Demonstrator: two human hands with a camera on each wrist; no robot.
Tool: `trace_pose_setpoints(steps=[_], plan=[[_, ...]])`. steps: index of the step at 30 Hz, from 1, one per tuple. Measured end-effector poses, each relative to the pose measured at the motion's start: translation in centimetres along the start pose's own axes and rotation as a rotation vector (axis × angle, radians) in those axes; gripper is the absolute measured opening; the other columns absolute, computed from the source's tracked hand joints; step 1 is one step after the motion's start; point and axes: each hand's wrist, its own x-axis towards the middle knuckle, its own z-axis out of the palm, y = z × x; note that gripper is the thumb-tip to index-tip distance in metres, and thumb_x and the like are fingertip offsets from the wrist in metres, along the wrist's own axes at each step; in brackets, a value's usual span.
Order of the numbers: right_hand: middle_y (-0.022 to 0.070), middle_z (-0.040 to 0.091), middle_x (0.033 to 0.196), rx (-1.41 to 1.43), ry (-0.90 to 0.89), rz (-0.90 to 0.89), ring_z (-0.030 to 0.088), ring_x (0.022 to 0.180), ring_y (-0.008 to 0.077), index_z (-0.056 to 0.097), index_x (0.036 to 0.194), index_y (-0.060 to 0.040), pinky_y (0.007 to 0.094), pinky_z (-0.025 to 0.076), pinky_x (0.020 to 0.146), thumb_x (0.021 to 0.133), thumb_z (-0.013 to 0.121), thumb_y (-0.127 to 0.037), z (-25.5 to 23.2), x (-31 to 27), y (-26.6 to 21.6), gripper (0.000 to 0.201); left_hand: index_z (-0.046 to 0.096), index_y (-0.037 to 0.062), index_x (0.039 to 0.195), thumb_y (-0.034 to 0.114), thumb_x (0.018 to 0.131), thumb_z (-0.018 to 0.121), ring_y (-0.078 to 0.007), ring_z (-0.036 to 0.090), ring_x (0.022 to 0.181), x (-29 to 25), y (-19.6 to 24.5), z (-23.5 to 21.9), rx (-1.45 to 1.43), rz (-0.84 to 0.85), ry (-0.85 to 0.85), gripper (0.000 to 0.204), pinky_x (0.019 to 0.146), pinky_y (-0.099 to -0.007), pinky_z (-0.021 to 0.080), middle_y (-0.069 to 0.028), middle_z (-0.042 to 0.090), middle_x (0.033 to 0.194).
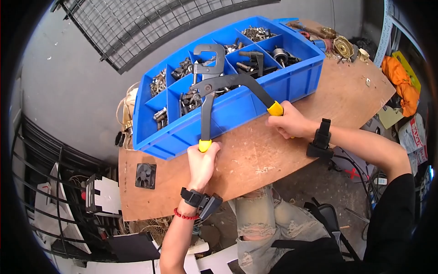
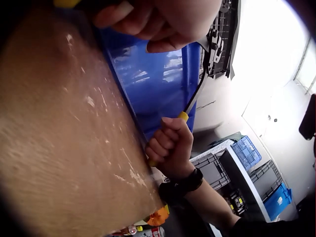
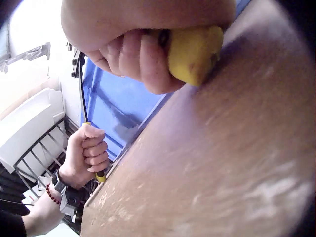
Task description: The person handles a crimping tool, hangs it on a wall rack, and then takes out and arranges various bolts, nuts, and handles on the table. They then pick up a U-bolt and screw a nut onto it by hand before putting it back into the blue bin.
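Note:
A large two-handled plier-like tool [image 1: 206, 118], with dark arms, yellow grips and a C-shaped head holding a pointed pin, stands spread in front of a blue divided box [image 1: 242, 112]. My left hand [image 1: 202, 165] wraps round one yellow grip, low by the box's front wall. Round the other grip curls my right hand [image 1: 291, 121], farther right. The right wrist view shows the yellow grip end [image 3: 195, 57] poking out of the right fist. In the head view the tool's head overlaps the compartments, which hold bolts [image 1: 189, 100] and other small metal parts.
The box stands on a wooden table [image 1: 255, 169]. A black fan [image 1: 145, 176] lies at the table's left, and old metal parts [image 1: 342, 47] are heaped at the far right. Behind is a wire grid [image 1: 137, 27]; beyond the right edge sits an orange bag [image 1: 401, 86].

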Motion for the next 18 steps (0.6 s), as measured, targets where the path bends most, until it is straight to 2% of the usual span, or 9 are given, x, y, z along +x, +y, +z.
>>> trace_pose_setpoints(steps=[5,8,11,15,18], plan=[[-0.0002,0.047,0.049,0.010,0.012,-0.021,0.044,0.038,0.0089,0.051,0.069,-0.0062,0.0268,0.035,0.037,0.087,0.066,-0.018,0.16,-0.04,0.14,0.026,0.051,0.0103,0.062,0.013,0.088,0.067,-0.0035,0.036,0.039,-0.07,-0.08,-0.17,0.025,-0.012,-0.002,0.031,0.036,-0.0229,0.024,0.0056,0.045,0.052],[-0.0009,0.046,0.050,0.022,0.024,-0.006,0.043,0.039,0.0082,0.051,0.070,-0.0063,0.0266,0.035,0.037,0.087,0.066,-0.018,0.23,-0.19,-0.02,0.026,0.057,0.0031,0.060,0.013,0.085,0.070,-0.0047,0.043,0.045,-0.10,0.11,-0.31,0.018,-0.031,0.013,0.030,0.042,-0.0260,0.031,0.0026,0.052,0.053],[-0.0015,0.045,0.051,0.033,0.020,-0.001,0.042,0.040,0.0078,0.051,0.070,-0.0065,0.0263,0.034,0.037,0.087,0.067,-0.019,0.19,-0.12,0.14,0.026,0.058,0.0027,0.060,0.013,0.085,0.070,-0.0048,0.044,0.045,-0.09,0.09,-0.29,0.020,-0.029,0.018,0.030,0.043,-0.0260,0.031,0.0026,0.052,0.053],[-0.0007,0.046,0.052,0.037,0.009,0.005,0.042,0.040,0.0083,0.050,0.074,-0.0049,0.0267,0.035,0.037,0.087,0.064,-0.016,0.20,-0.20,-0.09,0.023,0.061,0.0044,0.070,0.013,0.089,0.066,-0.0031,0.037,0.040,0.03,-0.51,-0.18,0.041,0.005,0.011,0.022,0.037,-0.0227,0.025,0.0061,0.046,0.053],[-0.0013,0.046,0.051,0.028,0.021,-0.009,0.043,0.040,0.0077,0.050,0.068,-0.0071,0.0263,0.035,0.038,0.087,0.068,-0.019,0.22,-0.24,-0.04,0.028,0.064,0.0019,0.073,0.011,0.089,0.065,-0.0027,0.037,0.040,-0.09,-0.42,-0.18,0.040,0.014,0.014,0.019,0.037,-0.0222,0.026,0.0066,0.046,0.054]])
